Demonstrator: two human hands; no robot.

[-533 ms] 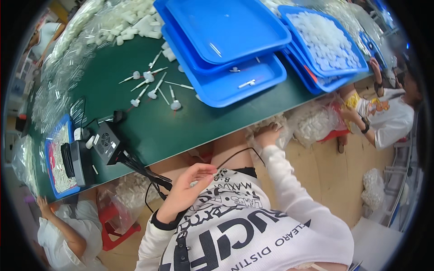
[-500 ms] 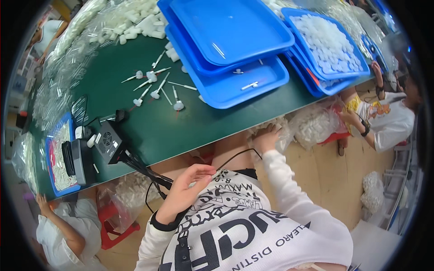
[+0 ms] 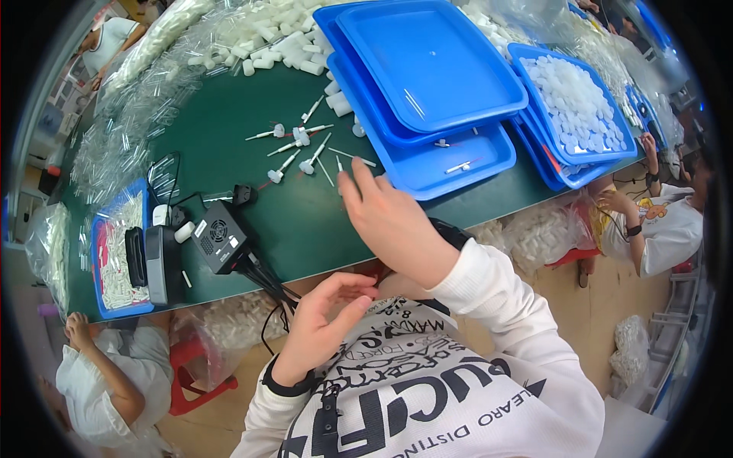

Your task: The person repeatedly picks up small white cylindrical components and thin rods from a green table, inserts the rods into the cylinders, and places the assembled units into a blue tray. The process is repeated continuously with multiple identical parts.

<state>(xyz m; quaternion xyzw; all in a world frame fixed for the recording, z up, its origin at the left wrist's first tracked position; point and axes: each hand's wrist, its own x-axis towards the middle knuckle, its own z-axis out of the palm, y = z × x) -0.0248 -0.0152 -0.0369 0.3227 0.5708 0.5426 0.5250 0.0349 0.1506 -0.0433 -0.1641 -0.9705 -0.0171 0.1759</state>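
My right hand [image 3: 397, 225] reaches over the green table with its fingers stretched and a little apart. Its fingertips cover most of a thin white stick piece [image 3: 340, 163], leaving only one tip showing; whether they touch it is hidden. Beside it lie several white sticks with translucent round caps [image 3: 308, 165], some with short red wires. My left hand [image 3: 324, 324] is over my lap, below the table edge. Its fingers are loosely bent, the thumb stands apart, and nothing shows between them.
Stacked blue trays [image 3: 435, 69] stand ahead, near a tray of white caps [image 3: 576, 107]. White foam cylinders [image 3: 294, 46] and clear tubes [image 3: 114, 153] are heaped behind. A black box with a fan [image 3: 220, 235] sits at the table's front edge. Co-workers sit at both sides.
My right hand has come up from a bag of white parts below the table edge to the stick pieces. My left hand stays over my lap. The view has shifted.
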